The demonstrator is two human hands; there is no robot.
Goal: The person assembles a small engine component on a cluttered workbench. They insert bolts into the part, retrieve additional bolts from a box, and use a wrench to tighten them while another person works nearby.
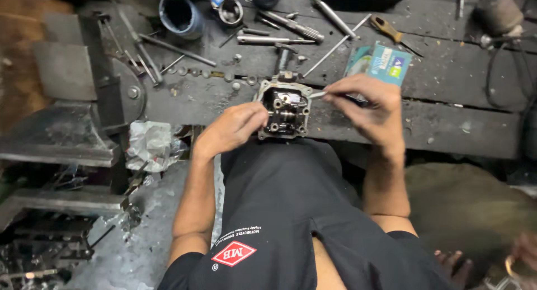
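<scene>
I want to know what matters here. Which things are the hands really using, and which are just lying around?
In use:
left hand steadying the metal engine part
right hand holding a thin metal tool to it

Lying about:
screwdriver
small teal boxes
two dark cups
loose rods
vise
crumpled plastic

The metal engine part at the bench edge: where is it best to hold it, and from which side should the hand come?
Probably grip the engine part by its outer casting wall, from the left, as the left hand does now. Its open face shows small inner components, better left untouched, and the right hand works there with a thin metal tool.
</scene>
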